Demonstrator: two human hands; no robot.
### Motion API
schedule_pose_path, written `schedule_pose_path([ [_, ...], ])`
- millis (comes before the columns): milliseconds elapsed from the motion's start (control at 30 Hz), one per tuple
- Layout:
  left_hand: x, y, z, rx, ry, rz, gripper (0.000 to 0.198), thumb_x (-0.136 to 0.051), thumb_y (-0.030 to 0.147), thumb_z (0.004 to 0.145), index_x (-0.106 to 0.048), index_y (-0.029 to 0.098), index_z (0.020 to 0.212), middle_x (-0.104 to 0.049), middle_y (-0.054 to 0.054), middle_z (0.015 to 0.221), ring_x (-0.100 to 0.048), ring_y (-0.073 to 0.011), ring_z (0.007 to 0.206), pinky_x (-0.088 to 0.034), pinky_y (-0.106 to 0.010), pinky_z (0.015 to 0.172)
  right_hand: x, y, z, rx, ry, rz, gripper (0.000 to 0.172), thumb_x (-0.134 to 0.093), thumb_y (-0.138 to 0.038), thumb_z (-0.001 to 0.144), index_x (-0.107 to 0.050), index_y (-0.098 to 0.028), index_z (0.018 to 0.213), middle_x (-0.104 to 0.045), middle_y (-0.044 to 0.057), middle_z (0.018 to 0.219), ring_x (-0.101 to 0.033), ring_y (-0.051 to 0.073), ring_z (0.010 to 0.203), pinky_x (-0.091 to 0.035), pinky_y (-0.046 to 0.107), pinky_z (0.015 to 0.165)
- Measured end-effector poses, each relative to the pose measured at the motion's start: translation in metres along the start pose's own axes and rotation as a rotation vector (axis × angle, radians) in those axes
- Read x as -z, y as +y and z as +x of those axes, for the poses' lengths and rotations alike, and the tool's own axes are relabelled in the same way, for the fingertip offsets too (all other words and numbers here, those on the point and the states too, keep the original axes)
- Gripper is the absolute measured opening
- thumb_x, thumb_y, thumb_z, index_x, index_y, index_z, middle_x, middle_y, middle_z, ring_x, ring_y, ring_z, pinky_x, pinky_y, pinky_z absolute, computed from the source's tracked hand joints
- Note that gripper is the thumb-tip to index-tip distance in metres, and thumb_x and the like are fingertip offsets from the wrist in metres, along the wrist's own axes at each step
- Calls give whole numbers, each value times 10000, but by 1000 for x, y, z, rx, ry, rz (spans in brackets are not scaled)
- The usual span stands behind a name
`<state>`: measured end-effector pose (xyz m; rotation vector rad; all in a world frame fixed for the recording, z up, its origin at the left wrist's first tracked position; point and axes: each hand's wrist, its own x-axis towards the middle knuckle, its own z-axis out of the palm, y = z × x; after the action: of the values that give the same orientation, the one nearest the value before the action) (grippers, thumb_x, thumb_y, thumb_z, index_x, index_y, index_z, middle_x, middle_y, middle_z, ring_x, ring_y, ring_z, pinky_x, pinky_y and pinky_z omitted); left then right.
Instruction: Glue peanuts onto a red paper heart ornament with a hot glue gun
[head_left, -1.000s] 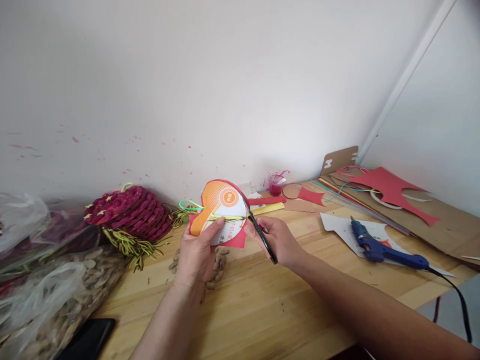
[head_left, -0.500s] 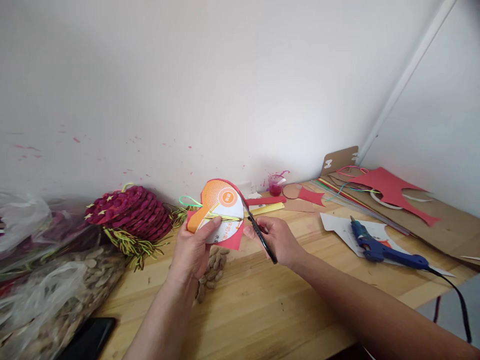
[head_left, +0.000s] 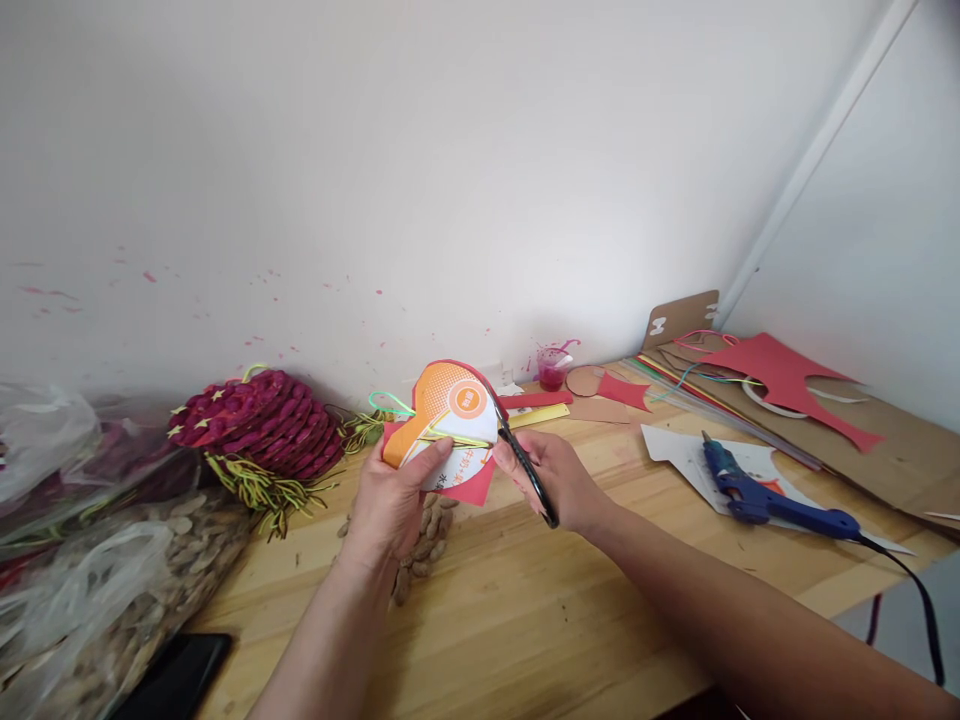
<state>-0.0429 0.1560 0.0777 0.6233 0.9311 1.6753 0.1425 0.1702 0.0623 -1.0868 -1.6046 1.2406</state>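
The left hand had its fingers closed on an orange-and-white card backed with red paper, held above the worktop toward its back edge. The right hand gripped 1 pair of black scissors, blades at the card's rim. 1 blue glue gun rested on a white sheet toward the worktop's front edge, right side.

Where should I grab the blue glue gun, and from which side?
Probably by the handle, from the near right. The blue glue gun lies across a white sheet, its long handle stretching right and its nozzle pointing left, toward the wall. That grip would keep fingers off the nozzle, which might be hot. Mind the black cord at the handle's end.
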Motion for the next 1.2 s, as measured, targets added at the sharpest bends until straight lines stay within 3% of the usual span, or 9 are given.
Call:
schedule_pose_path([
  [767,7,11,6,19,1,36,638,-1024,115,435,-738,129,1005,-833,-75,957,-778,-198,739,-664,-285,693,-1,-1,1,14,34,-43,560,-763,-675,777,-451,-236,626,-359,-65,547,-348,96,470,-237,255,453],
  [1200,1,-4,3,-15,54,-38,645,-1016,162,492,-728,182,1068,-820,-51,1060,-764,-174,843,-640,-273,778,-3,3,0,36,7,2,568,-718,-652,857,-398,-243,626,-362,-73,514,-358,98,472,-277,258,470],
])
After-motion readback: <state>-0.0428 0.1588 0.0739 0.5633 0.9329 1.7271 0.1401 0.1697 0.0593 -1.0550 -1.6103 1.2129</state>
